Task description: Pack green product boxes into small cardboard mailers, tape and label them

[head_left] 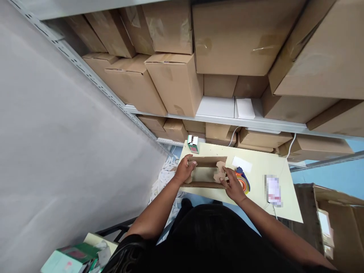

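Note:
A small brown cardboard box (209, 160) stands on the pale yellow table, and the tabletop shows through between its walls. My left hand (184, 170) is closed on the box's left end, thumb bent over the edge. At the opposite end, my right hand (232, 184) grips the box by its notched end flaps (220, 171). Just behind my right hand lies a tape dispenser (243, 179), blue with an orange roll core. A white paper (241, 164) rests flat near it. Toward the back left edge stands a small green and white carton (193, 144) with its top flaps up.
The table (261, 159) also bears a blurred phone-like item (273, 190) with a cable. Metal shelving (256, 123) full of cardboard boxes (173, 81) rises behind. Paper scraps (165, 180) cover the floor at left. A large open carton (307, 204) stands at right.

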Available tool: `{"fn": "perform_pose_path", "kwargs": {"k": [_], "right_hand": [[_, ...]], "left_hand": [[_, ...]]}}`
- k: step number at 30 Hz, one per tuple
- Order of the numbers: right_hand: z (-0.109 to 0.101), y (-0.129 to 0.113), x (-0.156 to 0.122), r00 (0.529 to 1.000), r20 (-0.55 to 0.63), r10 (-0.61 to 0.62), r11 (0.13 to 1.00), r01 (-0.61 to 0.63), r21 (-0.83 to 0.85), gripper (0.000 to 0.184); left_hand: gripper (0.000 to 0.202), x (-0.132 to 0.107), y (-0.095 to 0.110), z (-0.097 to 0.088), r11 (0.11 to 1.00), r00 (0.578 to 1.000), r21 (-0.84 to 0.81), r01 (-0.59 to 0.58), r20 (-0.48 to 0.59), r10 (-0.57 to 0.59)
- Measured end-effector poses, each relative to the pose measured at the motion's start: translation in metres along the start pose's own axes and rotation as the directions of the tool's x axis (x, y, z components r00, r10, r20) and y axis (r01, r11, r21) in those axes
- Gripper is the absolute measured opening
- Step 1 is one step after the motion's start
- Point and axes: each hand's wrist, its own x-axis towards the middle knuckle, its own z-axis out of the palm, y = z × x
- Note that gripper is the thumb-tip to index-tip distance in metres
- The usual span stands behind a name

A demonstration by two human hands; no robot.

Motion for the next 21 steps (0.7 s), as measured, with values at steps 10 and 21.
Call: {"fn": "perform_pose_path", "kwargs": {"k": [10,21], "right_hand": [[-0.007,-0.004,0.008,0.981,0.162,-0.106,0.966,0.141,-0.218,0.056],[0.014,-0.028,-0.018,0.987,0.133,0.094,0.985,-0.073,-0.157,0.066]], "left_hand": [[0.033,0.040,-0.038,-0.004,0.994,0.999,-0.098,-0.042,-0.035,0.039],[0.016,0.044,-0.038,-0.029,0.951,0.988,-0.309,-0.027,0.135,0.072]]}}
